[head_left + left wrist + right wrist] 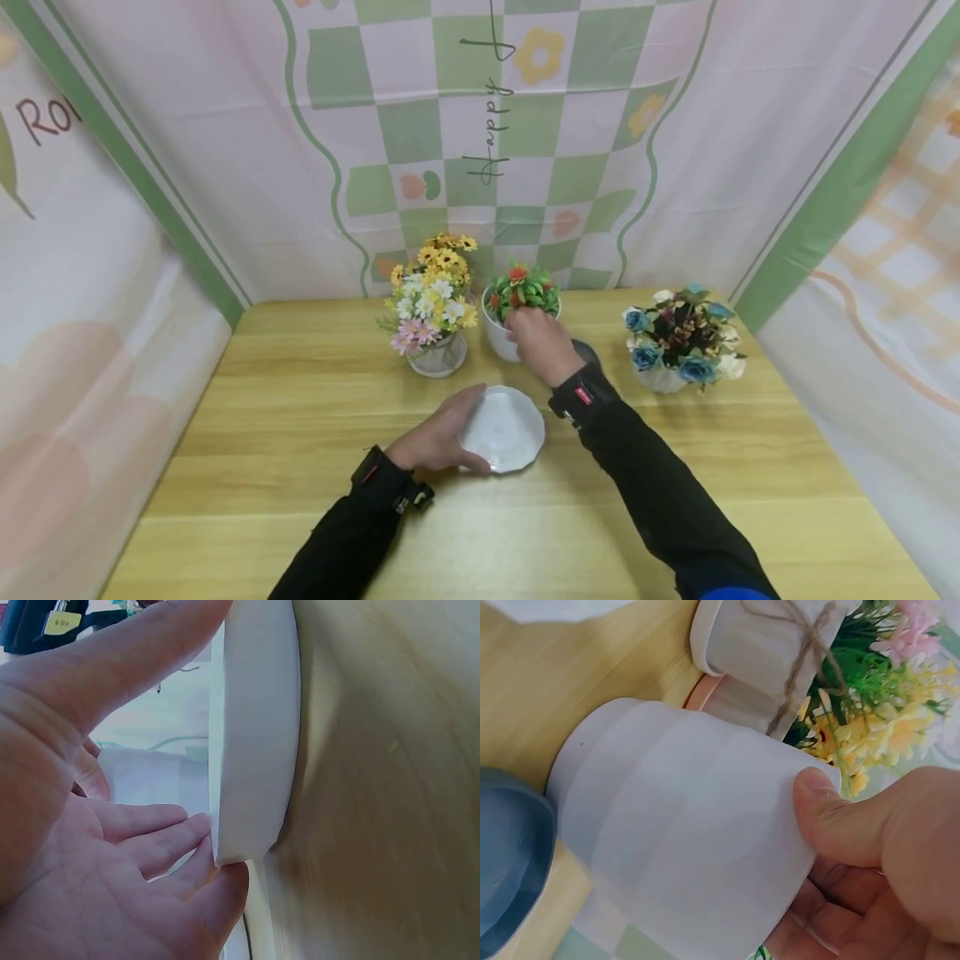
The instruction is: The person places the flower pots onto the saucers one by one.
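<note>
The white pot [497, 338] of red flowers [516, 289], toward the back of the bench [300, 433], is pinched at the rim by your right hand [546, 345]; it looks stiff and light, with that rim the best hold. Nearer you, your left hand [438, 433] grips the edge of the white dish [507, 430], likely smooth and breakable.

Black sleeves [660, 492]; black wristbands [600, 390], red label [582, 393].
</note>
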`<state>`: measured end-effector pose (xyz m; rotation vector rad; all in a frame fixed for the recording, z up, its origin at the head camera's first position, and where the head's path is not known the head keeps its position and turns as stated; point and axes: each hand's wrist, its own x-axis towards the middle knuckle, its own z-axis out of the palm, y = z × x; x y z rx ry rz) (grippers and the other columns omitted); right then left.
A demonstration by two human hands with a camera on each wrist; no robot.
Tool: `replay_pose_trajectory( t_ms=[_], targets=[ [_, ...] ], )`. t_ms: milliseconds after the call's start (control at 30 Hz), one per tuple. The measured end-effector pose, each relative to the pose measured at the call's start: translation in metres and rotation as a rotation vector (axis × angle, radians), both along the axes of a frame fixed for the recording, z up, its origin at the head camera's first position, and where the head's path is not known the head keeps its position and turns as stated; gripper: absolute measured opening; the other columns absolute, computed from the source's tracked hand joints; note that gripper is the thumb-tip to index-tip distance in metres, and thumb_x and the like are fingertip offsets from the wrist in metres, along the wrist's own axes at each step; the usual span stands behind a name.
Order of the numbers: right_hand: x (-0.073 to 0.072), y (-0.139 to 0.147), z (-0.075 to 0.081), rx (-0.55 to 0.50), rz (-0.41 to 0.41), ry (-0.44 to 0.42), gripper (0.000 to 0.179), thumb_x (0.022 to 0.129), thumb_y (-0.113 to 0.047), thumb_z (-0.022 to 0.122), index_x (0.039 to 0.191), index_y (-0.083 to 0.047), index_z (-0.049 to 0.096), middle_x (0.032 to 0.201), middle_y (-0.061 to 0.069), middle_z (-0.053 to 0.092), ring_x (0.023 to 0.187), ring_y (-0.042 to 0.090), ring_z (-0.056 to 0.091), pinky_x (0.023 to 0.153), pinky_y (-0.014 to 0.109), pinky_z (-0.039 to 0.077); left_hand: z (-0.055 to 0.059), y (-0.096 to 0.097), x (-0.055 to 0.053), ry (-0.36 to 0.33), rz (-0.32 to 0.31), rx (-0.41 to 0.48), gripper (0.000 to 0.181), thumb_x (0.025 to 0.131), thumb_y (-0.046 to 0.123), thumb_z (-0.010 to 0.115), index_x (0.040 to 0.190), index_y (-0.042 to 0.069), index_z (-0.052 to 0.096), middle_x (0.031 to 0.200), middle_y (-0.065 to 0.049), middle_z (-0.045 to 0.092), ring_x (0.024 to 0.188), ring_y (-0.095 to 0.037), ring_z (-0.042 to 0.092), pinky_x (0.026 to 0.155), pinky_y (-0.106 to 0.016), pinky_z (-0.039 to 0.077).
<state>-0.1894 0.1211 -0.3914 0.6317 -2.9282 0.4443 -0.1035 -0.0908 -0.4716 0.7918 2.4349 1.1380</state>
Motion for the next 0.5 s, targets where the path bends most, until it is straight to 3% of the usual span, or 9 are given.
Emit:
replay_pose_trajectory(
  t_ms=[500],
  targets=[
    [0.023,0.002,0.001,0.021,0.05,0.006,0.004,0.095,-0.006,0.075,0.093,-0.002,0.074,0.095,0.013,0.076,0.088,0.032,0.075,0.077,0.043,0.066,0.002,0.0,0.002,-0.011,0.003,0.012,0.122,0.075,0.024,0.096,0.165,-0.004,0.019,0.172,-0.026,0.024,0.159,-0.043,0.027,0.133,-0.06,0.024]
  ],
)
